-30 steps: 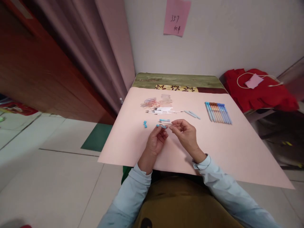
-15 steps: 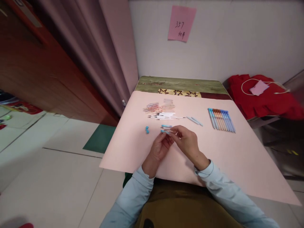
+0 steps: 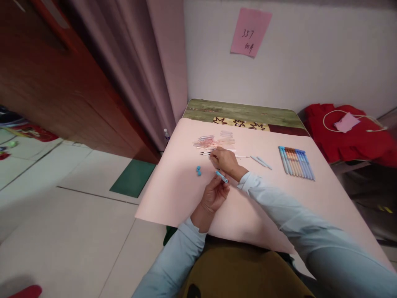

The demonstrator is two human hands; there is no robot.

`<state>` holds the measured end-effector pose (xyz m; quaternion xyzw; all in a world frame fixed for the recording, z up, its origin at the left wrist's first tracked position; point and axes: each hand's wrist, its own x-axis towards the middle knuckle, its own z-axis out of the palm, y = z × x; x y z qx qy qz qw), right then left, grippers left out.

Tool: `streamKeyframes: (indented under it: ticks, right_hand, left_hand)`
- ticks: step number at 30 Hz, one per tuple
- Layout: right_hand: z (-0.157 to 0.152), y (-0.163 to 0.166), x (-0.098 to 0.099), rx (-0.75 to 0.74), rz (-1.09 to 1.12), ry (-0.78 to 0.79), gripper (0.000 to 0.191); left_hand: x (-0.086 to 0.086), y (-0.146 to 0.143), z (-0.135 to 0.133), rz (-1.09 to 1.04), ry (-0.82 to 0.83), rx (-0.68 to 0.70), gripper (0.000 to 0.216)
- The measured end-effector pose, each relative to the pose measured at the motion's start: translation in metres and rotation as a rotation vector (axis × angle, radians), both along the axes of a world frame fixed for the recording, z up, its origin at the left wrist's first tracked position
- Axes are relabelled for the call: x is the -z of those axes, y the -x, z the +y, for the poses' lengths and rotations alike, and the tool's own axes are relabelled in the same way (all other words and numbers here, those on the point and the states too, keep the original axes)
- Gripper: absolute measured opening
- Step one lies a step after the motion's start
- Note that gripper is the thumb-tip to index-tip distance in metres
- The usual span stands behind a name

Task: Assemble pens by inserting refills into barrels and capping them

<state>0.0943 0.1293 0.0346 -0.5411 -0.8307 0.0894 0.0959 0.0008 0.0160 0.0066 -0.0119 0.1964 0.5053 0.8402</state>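
Note:
My left hand (image 3: 214, 196) is closed round a small blue pen barrel (image 3: 222, 177), held just above the pink sheet (image 3: 186, 194) that covers the table. My right hand (image 3: 226, 160) reaches forward over the pile of white refills (image 3: 205, 153), with its fingers curled at the pile; I cannot make out what they pinch. Behind the refills lies a heap of clear pen parts (image 3: 211, 142). Two small blue caps (image 3: 198, 170) rest to the left of my hands.
A row of several finished blue and orange pens (image 3: 296, 162) lies at the right. Two loose blue barrels (image 3: 261, 162) sit between it and my right hand. A red cloth with a cable (image 3: 350, 136) lies beside the table, a pink note (image 3: 250, 32) on the wall.
My right hand has left the barrel and stretched forward to the refill pile. My left hand keeps the blue barrel and has dropped slightly nearer. The view has shifted left.

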Motion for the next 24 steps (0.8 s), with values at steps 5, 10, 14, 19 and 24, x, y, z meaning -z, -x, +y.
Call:
streamKeyframes:
  ticks: [5, 10, 14, 19, 24]
  right_hand:
    - [0.006, 0.014, 0.011, 0.027, -0.086, 0.019, 0.026]
    - [0.01, 0.021, 0.01, 0.052, -0.144, 0.019, 0.028]
    - [0.014, 0.027, 0.009, 0.069, -0.203, 0.014, 0.028]
    - [0.012, 0.028, 0.009, 0.064, -0.243, 0.011, 0.032]
    - [0.009, 0.023, 0.009, 0.033, -0.231, 0.025, 0.035]
  left_hand:
    - [-0.002, 0.001, -0.001, -0.038, -0.025, 0.002, 0.005]
    - [-0.004, 0.0, -0.001, -0.069, -0.026, -0.001, 0.006]
    - [-0.004, 0.001, -0.001, -0.089, -0.019, -0.022, 0.005]
    - [-0.002, 0.001, 0.0, -0.072, -0.033, -0.001, 0.006]
    - [-0.001, 0.0, 0.001, -0.051, -0.058, 0.013, 0.004]
